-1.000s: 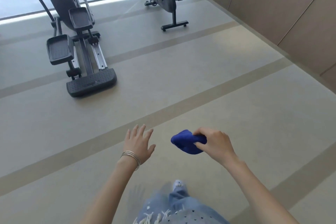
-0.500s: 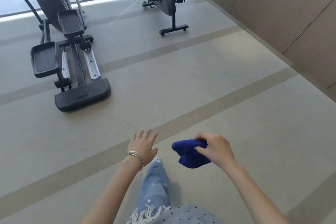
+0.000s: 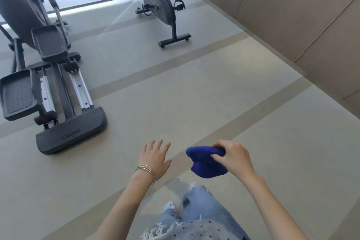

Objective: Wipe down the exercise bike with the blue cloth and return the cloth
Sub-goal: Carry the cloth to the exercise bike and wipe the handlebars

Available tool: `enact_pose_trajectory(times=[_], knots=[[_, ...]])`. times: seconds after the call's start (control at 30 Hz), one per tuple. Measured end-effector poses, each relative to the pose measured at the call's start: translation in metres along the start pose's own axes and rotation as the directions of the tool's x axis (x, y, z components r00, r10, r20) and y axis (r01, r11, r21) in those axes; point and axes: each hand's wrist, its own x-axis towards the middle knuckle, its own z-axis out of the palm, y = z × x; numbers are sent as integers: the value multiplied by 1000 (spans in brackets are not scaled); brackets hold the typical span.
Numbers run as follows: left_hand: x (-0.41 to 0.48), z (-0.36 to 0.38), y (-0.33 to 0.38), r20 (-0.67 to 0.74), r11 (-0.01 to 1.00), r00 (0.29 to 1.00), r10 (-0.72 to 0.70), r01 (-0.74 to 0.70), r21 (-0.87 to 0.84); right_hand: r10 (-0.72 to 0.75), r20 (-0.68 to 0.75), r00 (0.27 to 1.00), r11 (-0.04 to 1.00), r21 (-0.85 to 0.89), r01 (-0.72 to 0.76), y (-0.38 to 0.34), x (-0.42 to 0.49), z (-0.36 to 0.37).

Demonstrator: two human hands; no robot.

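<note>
**Blue cloth carried toward exercise bike, wiping yet to begin**

A crumpled, deep-blue soft cloth point(image 3: 206, 161) is seen gripped in the right hand point(image 3: 233, 159). The fingers and thumb are curled round its upper fold, and the rest is left hanging below in a loose bunch. The left hand point(image 3: 155, 157), ringed at the wrist by thin silver bangles point(image 3: 146, 170), is held out flat with fingers straight and spread, and nothing is held in it. Both hands are well short of the dark grey upright exercise bike point(image 3: 157, 6), which is stood far ahead by the bright window on a pale grey floor crossed by beige bands point(image 3: 194, 93).

Set against the view of a second ago, the bike is shown larger and lower in the picture. The black elliptical trainer point(image 3: 52, 87), left of the bike and nearer than it, has been shifted toward the left edge. An approach on foot is judged to be under way, with faded blue jeans point(image 3: 198, 204) caught mid-stride. The grip on the cloth and the spread of the left hand are unchanged. No part of the bike has been touched, so the wiping is judged not yet begun, and the return of the cloth lies further off. Tan wooden wall panels point(image 3: 292, 6) are lined along the right of the bike.
</note>
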Motion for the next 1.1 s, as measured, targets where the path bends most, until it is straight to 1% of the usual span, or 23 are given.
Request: enact_pose_trajectory(times=[0.13, 0.3, 0.43, 0.57, 0.67, 0.8, 0.93, 1.1], knots=[[53, -16, -7, 44, 1000, 999, -5, 5, 5, -10, 54, 998, 1000, -4, 10, -1, 66, -2], [136, -55, -9, 53, 1000, 998, -22, 23, -14, -24, 95, 995, 1000, 0, 24, 4, 165, -18], [202, -97, -11, 24, 999, 999, -49, 49, -18, -73, 79, 994, 997, -34, 76, -1, 249, -50], [265, -135, -13, -32, 993, 995, -98, 96, -68, -156, 53, 986, 987, -42, 158, -8, 324, -80], [303, -157, -18, -58, 985, 988, -140, 133, -107, -179, 65, 982, 981, -60, 183, -11, 363, -94], [346, -177, -27, -71, 985, 986, -152, 146, -87, -168, 90, 982, 985, -29, 172, -7, 407, -98], [394, -192, -44, -49, 987, 988, -147, 144, -65, -129, 136, 982, 991, -15, 132, -9, 458, -97], [464, -221, -78, -27, 990, 993, -116, 114, -78, -107, 119, 987, 994, 13, 106, -32, 531, -101]])
